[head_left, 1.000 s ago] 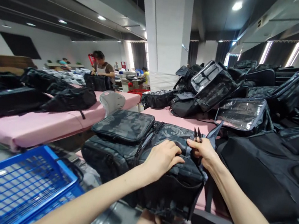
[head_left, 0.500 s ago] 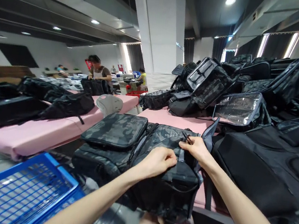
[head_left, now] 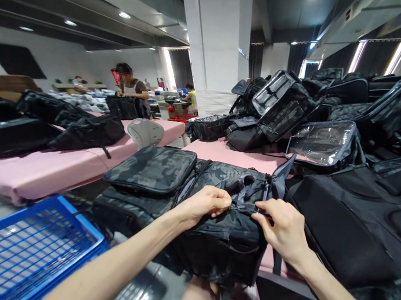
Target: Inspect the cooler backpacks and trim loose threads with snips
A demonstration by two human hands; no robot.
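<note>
A dark camouflage backpack [head_left: 154, 168] lies on the pink-covered table in front of me, its front panel facing up. A pocket gapes on its right part and shows grey lining [head_left: 247, 189]. My left hand [head_left: 208, 204] is closed, thumb and fingers pinching the pocket's fabric edge. Just across from it, my right hand [head_left: 283, 227] pinches something small and partly shiny at the pocket's edge, which looks like a zipper pull. The fingers cover most of it. A grey-lined flap [head_left: 281, 177] stands up at the backpack's far right corner.
Heaped backpacks [head_left: 348, 103] fill the right side, with a large black one [head_left: 339, 221] close to my right arm. A blue plastic crate [head_left: 18, 247] stands low at left. More bags [head_left: 13, 132] lie on another pink table [head_left: 77, 167]. A person [head_left: 132, 87] works beyond it.
My right hand has come down and toward me from the pocket's top right. The pocket now gapes, showing grey lining. My left hand has shifted slightly left and up.
</note>
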